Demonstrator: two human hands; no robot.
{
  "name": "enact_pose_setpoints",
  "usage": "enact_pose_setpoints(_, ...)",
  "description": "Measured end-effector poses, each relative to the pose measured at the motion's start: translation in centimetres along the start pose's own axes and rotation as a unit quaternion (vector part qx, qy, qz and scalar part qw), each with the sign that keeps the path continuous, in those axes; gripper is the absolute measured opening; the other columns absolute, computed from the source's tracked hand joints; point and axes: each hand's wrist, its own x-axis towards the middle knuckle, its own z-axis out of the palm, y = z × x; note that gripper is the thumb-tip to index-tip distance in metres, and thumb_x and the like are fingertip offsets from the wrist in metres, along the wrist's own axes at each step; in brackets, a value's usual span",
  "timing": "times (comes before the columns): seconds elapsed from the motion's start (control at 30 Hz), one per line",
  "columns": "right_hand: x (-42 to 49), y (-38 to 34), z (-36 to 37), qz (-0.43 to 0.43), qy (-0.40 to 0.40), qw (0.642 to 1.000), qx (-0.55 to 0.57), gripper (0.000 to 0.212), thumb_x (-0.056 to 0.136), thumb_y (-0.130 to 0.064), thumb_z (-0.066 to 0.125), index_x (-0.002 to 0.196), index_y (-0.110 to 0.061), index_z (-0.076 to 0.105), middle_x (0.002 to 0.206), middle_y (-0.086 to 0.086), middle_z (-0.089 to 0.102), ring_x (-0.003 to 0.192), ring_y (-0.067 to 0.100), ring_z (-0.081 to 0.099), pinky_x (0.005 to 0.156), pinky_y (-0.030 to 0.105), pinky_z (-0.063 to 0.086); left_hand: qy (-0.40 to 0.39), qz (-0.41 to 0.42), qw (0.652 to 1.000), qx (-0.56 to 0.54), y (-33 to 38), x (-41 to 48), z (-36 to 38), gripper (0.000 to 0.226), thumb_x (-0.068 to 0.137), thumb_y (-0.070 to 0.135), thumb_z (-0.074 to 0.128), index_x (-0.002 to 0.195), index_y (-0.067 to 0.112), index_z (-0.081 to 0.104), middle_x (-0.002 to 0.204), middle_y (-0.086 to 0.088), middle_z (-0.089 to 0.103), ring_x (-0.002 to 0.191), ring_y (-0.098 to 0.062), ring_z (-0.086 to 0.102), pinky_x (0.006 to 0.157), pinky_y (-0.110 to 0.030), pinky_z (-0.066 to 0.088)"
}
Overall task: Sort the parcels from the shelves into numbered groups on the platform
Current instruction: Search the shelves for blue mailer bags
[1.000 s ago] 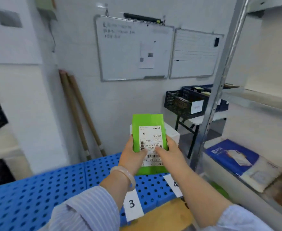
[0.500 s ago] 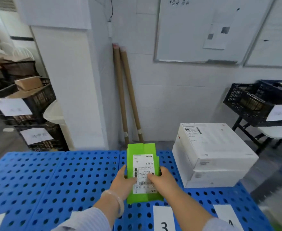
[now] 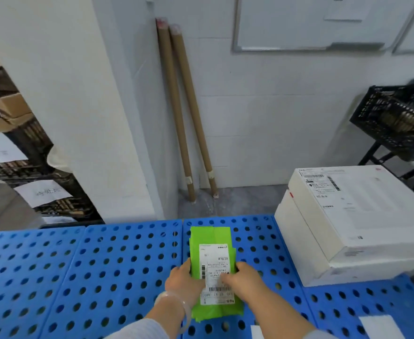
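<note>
Green plastic parcel (image 3: 212, 241), label side up, lies lengthwise over the middle panel of the blue perforated platform (image 3: 103, 277), its far end toward the platform's back edge; whether it rests on the platform or sits just above it cannot be told. Your left hand (image 3: 184, 281) grasps the parcel's left edge and your right hand (image 3: 244, 280) grasps its right edge; each thumb lies on the white shipping label (image 3: 215, 263) and the fingers curl round the sides; a pale bangle (image 3: 176, 305) circles your left wrist. On the platform's right end stands a stack of two white boxes (image 3: 362, 216), the upper one set askew on the lower, apart from the parcel. At the platform's near edge, right of your arms, lies a white card (image 3: 382, 326); its marking is out of view. Behind the platform, two brown cardboard tubes (image 3: 176, 106) lean in the wall corner; a whiteboard (image 3: 299, 23) hangs on the wall above them. Behind the platform's right end sits a black mesh crate (image 3: 396, 121) on a stand; beyond its left end stand dark crates (image 3: 37, 145) bearing paper sheets.
</note>
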Motion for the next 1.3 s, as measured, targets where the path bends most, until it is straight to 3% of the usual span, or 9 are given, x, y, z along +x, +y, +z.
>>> enact_pose_setpoints(0.03,-0.1,0.1,0.0,-0.004,-0.001,1.0,0.004,0.033,0.086,-0.025,0.065,0.117,-0.017,0.056,0.118,-0.002,0.063,0.092,0.01,0.059,0.071,0.018,0.049,0.0,0.0,0.999,0.037,0.3,-0.3,-0.2,0.077,0.078,0.032,0.063,0.148,0.032,0.029,0.136,-0.004,0.046,0.117,-0.02,0.053,0.097,-0.03,0.047)
enact_pose_setpoints(0.1,-1.0,0.3,-0.3,-0.021,0.013,1.0,0.014,0.061,0.085,-0.031,0.067,0.141,-0.02,0.043,0.134,0.0,0.055,0.111,0.014,0.058,0.092,0.024,0.047,0.007,-0.008,0.998,0.065,0.9,-1.0,-0.9,0.087,0.087,0.031,0.061,0.153,0.024,0.005,0.15,-0.006,0.027,0.129,-0.023,0.041,0.1,-0.03,0.043)
enact_pose_setpoints(0.17,-2.8,0.0,-1.2,-0.046,0.036,0.998,0.005,0.076,0.087,-0.035,0.066,0.15,-0.021,0.026,0.148,0.001,0.041,0.131,0.018,0.046,0.103,0.026,0.04,0.029,0.026,0.995,0.093,1.8,-1.8,-1.6,0.088,0.089,0.034,0.059,0.154,0.026,0.001,0.156,-0.004,0.018,0.137,-0.025,0.033,0.106,-0.033,0.038)
enact_pose_setpoints(0.27,-6.0,0.5,-3.1,-0.092,0.107,0.989,-0.033,0.079,0.088,-0.042,0.065,0.153,-0.025,0.021,0.156,-0.002,0.028,0.142,0.017,0.029,0.114,0.033,0.031,0.037,0.131,0.978,0.158,4.2,-3.7,-1.9,0.081,0.091,0.04,0.055,0.153,0.032,0.004,0.16,0.004,0.011,0.146,-0.023,0.017,0.117,-0.038,0.025)
enact_pose_setpoints(0.43,-13.3,4.5,-6.5,-0.122,0.244,0.948,-0.162,0.083,0.089,-0.057,0.054,0.154,-0.031,0.009,0.161,-0.009,0.008,0.147,0.012,0.01,0.12,0.033,0.018,0.015,0.342,0.895,0.286,9.7,-8.9,2.0,0.082,0.091,0.051,0.052,0.152,0.038,-0.001,0.16,0.012,0.003,0.148,-0.017,0.007,0.12,-0.036,0.016)
enact_pose_setpoints(0.53,-18.6,8.3,-8.7,-0.08,0.307,0.917,-0.241,0.09,0.085,-0.068,0.047,0.154,-0.033,0.001,0.162,-0.007,-0.002,0.149,0.015,0.001,0.121,0.04,0.011,-0.01,0.433,0.834,0.341,12.1,-12.8,6.3,0.085,0.089,0.058,0.05,0.151,0.039,-0.004,0.161,0.01,-0.001,0.148,-0.017,0.006,0.119,-0.041,0.017)
enact_pose_setpoints(0.67,-26.6,14.2,-11.9,0.002,0.366,0.894,-0.259,0.094,0.083,-0.071,0.046,0.153,-0.031,-0.003,0.162,-0.005,-0.006,0.149,0.017,-0.005,0.121,0.043,0.003,-0.02,0.536,0.751,0.384,14.6,-19.4,12.8,0.087,0.088,0.061,0.049,0.152,0.036,-0.005,0.161,0.005,0.0,0.148,-0.018,0.006,0.119,-0.038,0.015)
enact_pose_setpoints(0.97,-46.7,30.2,-16.2,0.142,0.471,0.839,-0.231,0.098,0.08,-0.07,0.05,0.153,-0.031,-0.001,0.162,-0.005,-0.002,0.149,0.017,-0.004,0.121,0.045,0.003,-0.038,0.676,0.617,0.4,17.3,-38.4,28.2,0.085,0.084,0.06,0.054,0.151,0.038,0.006,0.16,0.004,0.009,0.147,-0.02,0.008,0.119,-0.046,0.011)
enact_pose_setpoints(1.3,-65.8,46.4,-16.6,0.258,0.528,0.785,-0.195,0.096,0.081,-0.068,0.049,0.153,-0.033,-0.003,0.162,-0.003,0.0,0.149,0.019,-0.001,0.12,0.045,0.002,-0.122,0.751,0.532,0.373,14.4,-58.6,44.5,0.085,0.085,0.059,0.053,0.15,0.04,0.001,0.161,0.007,0.005,0.148,-0.018,0.005,0.12,-0.046,0.009)
